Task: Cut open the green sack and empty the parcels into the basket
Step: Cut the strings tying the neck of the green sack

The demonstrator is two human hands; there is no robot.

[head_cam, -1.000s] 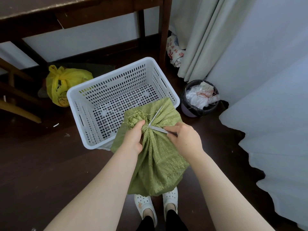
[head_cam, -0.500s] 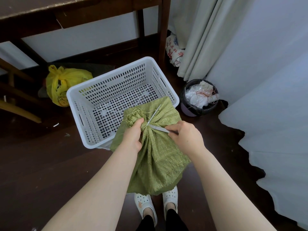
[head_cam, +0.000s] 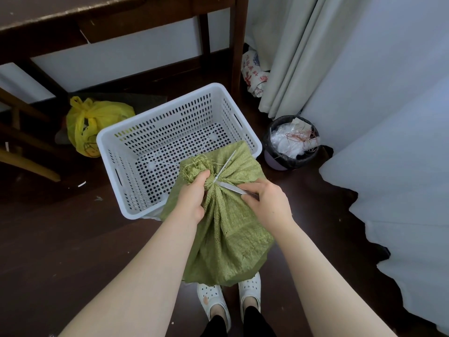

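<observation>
Contents of view, listed for you from nine o'clock round to three.

1. Bench [head_cam: 73, 10]: dark wood, along the top edge from ten to twelve o'clock.
2. Yellow plastic bag [head_cam: 92, 122]: knotted, on the floor [head_cam: 60, 239] near the basket's ten o'clock corner.
3. Basket [head_cam: 158, 113]: white, perforated, standing on the floor just above centre. Its holed bottom shows.
4. Your left hand [head_cam: 192, 198]: fingers [head_cam: 202, 177] curled tight round the bunched neck of the green sack, just under the frayed tuft [head_cam: 194, 165] at its top.
5. Green sack [head_cam: 230, 239]: woven, upright between your forearms at centre. Its upper part overlaps the basket's five o'clock corner, and its lower end hides the toes of your white shoes [head_cam: 213, 300] at six o'clock. Whether it touches the floor cannot be told. The neck is cinched by a white tie [head_cam: 226, 164] with its free end pointing to one o'clock. The contents are hidden by the weave.
6. Slim metal tool [head_cam: 230, 188]: lies across the sack's shoulder, pointing to ten o'clock, with its tip at the tie.
7. Your right hand [head_cam: 269, 203]: fingers folded round the rear end of the slim metal tool. The hand rests on the sack at four o'clock of the neck.
8. Round bin [head_cam: 279, 162]: black liner, on the floor at three o'clock of the basket, holding clear plastic and reddish strands.
9. Pale curtain [head_cam: 291, 57]: hangs at one o'clock, with a printed bag [head_cam: 254, 74] tucked at its left edge.
10. Pale sheet [head_cam: 401, 203]: fills the right edge from two to five o'clock.
</observation>
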